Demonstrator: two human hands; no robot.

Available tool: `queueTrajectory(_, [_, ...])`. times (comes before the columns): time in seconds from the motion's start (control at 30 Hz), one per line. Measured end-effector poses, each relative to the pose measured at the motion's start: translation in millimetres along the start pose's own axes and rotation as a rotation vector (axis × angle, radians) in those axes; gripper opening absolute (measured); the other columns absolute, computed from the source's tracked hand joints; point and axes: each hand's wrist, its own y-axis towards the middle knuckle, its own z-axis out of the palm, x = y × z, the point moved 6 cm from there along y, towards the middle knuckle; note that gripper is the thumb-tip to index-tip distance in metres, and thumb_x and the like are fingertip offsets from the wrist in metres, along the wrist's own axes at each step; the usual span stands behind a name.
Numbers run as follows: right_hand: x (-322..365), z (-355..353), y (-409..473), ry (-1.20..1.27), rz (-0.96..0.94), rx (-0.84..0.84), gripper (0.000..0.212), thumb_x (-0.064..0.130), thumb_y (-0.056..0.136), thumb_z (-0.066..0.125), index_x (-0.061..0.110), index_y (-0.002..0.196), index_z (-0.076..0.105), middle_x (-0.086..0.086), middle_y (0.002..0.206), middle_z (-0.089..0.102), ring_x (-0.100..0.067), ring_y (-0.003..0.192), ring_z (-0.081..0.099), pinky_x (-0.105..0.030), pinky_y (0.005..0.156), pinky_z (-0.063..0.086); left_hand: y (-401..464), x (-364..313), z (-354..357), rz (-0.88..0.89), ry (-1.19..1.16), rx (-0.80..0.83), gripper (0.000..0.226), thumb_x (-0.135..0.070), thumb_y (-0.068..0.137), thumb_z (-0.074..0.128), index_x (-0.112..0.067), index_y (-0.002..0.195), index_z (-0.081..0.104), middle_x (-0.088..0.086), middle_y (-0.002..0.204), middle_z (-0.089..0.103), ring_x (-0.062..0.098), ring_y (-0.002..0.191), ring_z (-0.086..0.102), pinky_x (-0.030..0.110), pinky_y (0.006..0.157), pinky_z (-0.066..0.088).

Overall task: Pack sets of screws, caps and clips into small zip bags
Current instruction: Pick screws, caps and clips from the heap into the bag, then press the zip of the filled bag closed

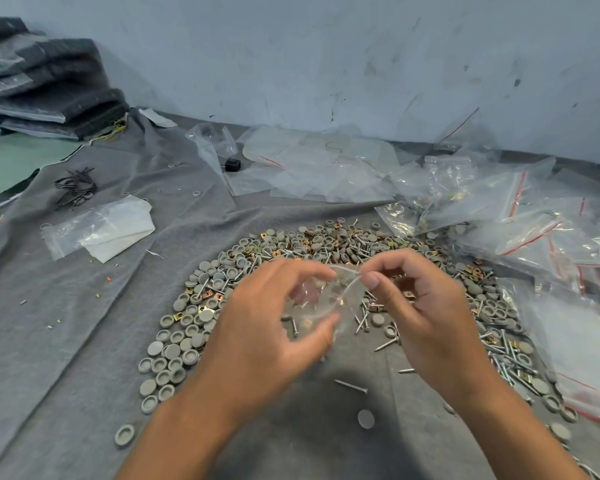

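Two bare hands met above the grey cloth-covered surface (pixel 84 323). The left hand (pixel 257 327) cupped one small clear plastic zip bag (pixel 329 299) between thumb and fingers, and the right hand (pixel 420 306) pinched its upper edge. Below lay one broad heap of round grey plastic caps (pixel 174 355), silver screws (pixel 352 386) and brass square clips (pixel 208 294), too many to count. Filled red-striped zip bags (pixel 534 223) were piled to the right.
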Motion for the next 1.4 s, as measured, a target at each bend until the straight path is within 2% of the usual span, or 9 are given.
queueTrajectory(0.1, [-5, -7, 0, 0.097, 0.067, -0.020, 0.010, 0.044, 0.093, 0.063, 0.035, 0.093, 0.067, 0.008, 0.080, 0.065, -0.014, 0.064, 0.055, -0.025, 0.056, 0.044, 1, 10, -9, -0.117, -0.175, -0.121, 0.034, -0.049, 0.079, 0.076, -0.041, 0.108, 0.060, -0.023, 0.100, 0.067, 0.001, 0.096, 0.066, 0.006, 0.080, 0.044])
queueTrajectory(0.23, [-6, -5, -2, 0.092, 0.079, 0.020, 0.014, 0.046, 0.094, 0.059, 0.034, 0.093, 0.066, 0.017, 0.070, 0.058, -0.002, 0.056, 0.045, -0.010, 0.052, 0.032, 2, 28, -7, -0.298, -0.380, -0.152, 0.041, -0.057, 0.069, 0.080, -0.043, 0.106, 0.068, -0.016, 0.096, 0.075, 0.004, 0.087, 0.070, 0.012, 0.077, 0.050])
queueTrajectory(0.33, [-7, -4, -3, 0.077, 0.090, 0.024, 0.014, 0.046, 0.096, 0.057, 0.034, 0.092, 0.063, 0.019, 0.068, 0.056, -0.002, 0.055, 0.044, -0.010, 0.052, 0.032, 3, 36, -5, -0.362, -0.456, -0.123, 0.038, -0.060, 0.067, 0.080, -0.045, 0.102, 0.073, -0.014, 0.092, 0.076, 0.003, 0.081, 0.069, 0.020, 0.070, 0.052])
queueTrajectory(0.53, [-9, -3, -7, 0.013, 0.119, 0.024, 0.018, 0.050, 0.097, 0.048, 0.034, 0.093, 0.056, 0.020, 0.072, 0.053, -0.007, 0.062, 0.046, -0.014, 0.056, 0.033, 2, 28, -12, -0.329, -0.357, -0.223, 0.014, -0.040, 0.074, 0.083, -0.038, 0.087, 0.078, -0.017, 0.085, 0.077, 0.003, 0.080, 0.073, 0.013, 0.073, 0.052])
queueTrajectory(0.67, [-10, -1, -7, -0.012, 0.118, 0.022, 0.014, 0.048, 0.098, 0.047, 0.039, 0.091, 0.053, 0.019, 0.076, 0.055, -0.009, 0.066, 0.050, -0.017, 0.059, 0.037, -2, 13, -24, -0.192, -0.161, -0.374, 0.011, -0.033, 0.078, 0.084, -0.039, 0.084, 0.078, -0.021, 0.086, 0.075, 0.007, 0.084, 0.073, 0.020, 0.078, 0.052])
queueTrajectory(0.77, [-10, 2, -9, -0.002, 0.110, 0.022, 0.012, 0.049, 0.098, 0.046, 0.040, 0.094, 0.052, 0.018, 0.080, 0.055, -0.014, 0.070, 0.051, -0.029, 0.063, 0.042, -2, 18, -20, -0.224, -0.311, -0.328, 0.010, -0.031, 0.081, 0.086, -0.035, 0.087, 0.079, -0.017, 0.088, 0.077, 0.008, 0.088, 0.074, 0.018, 0.080, 0.053])
queueTrajectory(0.97, [-6, 9, -10, -0.009, 0.083, 0.093, 0.012, 0.041, 0.103, 0.051, 0.036, 0.094, 0.057, 0.024, 0.082, 0.056, -0.007, 0.075, 0.054, -0.015, 0.064, 0.037, 2, 22, -13, -0.208, -0.434, -0.271, 0.012, -0.036, 0.084, 0.080, -0.034, 0.094, 0.075, -0.007, 0.093, 0.077, 0.017, 0.091, 0.073, 0.020, 0.081, 0.055])
queueTrajectory(1.23, [-6, 11, -12, -0.051, 0.096, 0.058, 0.017, 0.047, 0.100, 0.047, 0.036, 0.091, 0.055, 0.028, 0.079, 0.055, -0.003, 0.073, 0.053, -0.012, 0.062, 0.036, 2, 21, -1, -0.196, -0.487, -0.154, 0.029, -0.038, 0.082, 0.077, -0.038, 0.108, 0.064, -0.006, 0.098, 0.075, 0.017, 0.095, 0.072, 0.020, 0.079, 0.055])
queueTrajectory(1.4, [-5, 13, -12, -0.025, 0.092, 0.083, 0.011, 0.044, 0.098, 0.052, 0.036, 0.095, 0.058, 0.025, 0.087, 0.059, -0.004, 0.082, 0.058, -0.011, 0.066, 0.039, 2, 22, -1, -0.181, -0.402, -0.144, 0.027, -0.039, 0.085, 0.074, -0.039, 0.109, 0.062, -0.010, 0.096, 0.074, 0.014, 0.095, 0.071, 0.017, 0.076, 0.054])
